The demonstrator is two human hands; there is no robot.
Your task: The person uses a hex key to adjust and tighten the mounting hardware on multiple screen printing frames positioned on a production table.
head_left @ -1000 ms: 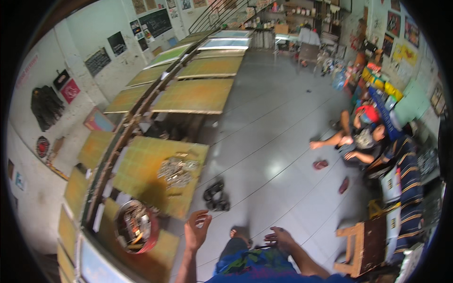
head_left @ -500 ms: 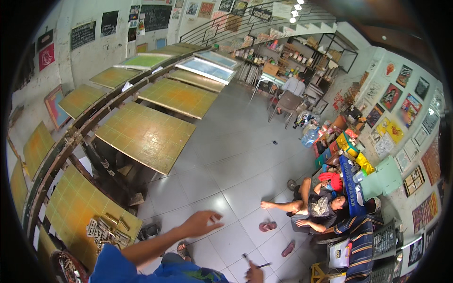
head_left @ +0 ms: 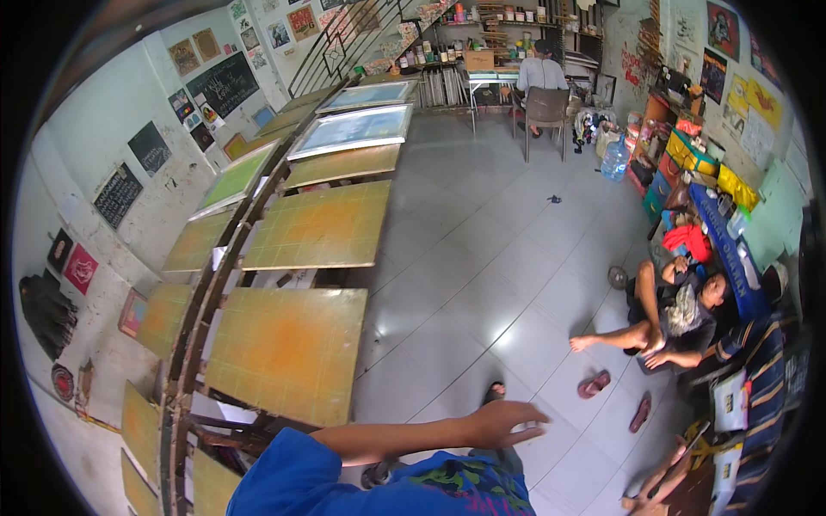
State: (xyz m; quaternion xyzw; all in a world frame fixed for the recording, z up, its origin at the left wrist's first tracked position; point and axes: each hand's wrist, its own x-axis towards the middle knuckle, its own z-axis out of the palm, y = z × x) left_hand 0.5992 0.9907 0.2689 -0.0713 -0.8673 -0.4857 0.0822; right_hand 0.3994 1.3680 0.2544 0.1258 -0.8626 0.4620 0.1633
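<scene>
My left hand (head_left: pixel 509 423) reaches out to the right over the tiled floor, palm down. Its fingers are bent a little and spread apart, with nothing in them. At the lower right edge, my right hand (head_left: pixel 664 483) is closed on a thin dark stick-like tool (head_left: pixel 699 433). Blur and the picture's rim hide what kind of tool it is. Left of my body, a flat printing board (head_left: pixel 288 344), yellow-green with an orange middle, lies nearest my left arm. It is apart from the hand.
More boards (head_left: pixel 318 225) and framed screens (head_left: pixel 353 131) line a long rail on the left. A person (head_left: pixel 684 318) reclines on the right, with loose sandals (head_left: pixel 594 383) nearby. At the back, another person sits on a chair (head_left: pixel 545 116). A water bottle (head_left: pixel 614 160) stands on the floor.
The view has turned and levelled, and the boards now run straight ahead. Both hands appear farther right. The metal pieces on the near board have left the view.
</scene>
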